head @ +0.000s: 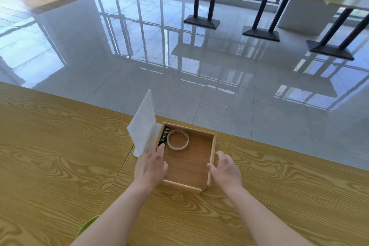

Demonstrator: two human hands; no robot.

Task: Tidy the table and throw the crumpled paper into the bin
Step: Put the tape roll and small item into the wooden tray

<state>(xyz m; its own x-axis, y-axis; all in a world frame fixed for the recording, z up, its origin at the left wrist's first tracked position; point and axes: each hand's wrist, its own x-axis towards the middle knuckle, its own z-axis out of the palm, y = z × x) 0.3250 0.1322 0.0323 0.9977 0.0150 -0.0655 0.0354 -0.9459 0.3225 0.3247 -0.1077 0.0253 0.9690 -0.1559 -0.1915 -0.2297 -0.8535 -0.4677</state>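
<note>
Beside the wooden tray point(212, 151), the left hand point(150, 168) pinches a white sheet point(143, 127), hiding its lower corner; the right hand point(226, 170) grip is spread.

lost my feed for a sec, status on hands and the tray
Left hand holds a white sheet upright at the wooden tray. Right hand open at its right wall. Tape roll, small dark pack inside. No crumpled paper or bin visible.

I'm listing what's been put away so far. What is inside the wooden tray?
Inside the wooden tray: a roll of tape and a small black-and-green packet along its left wall. The left hand covers the near-left corner, so anything there is hidden.
</note>
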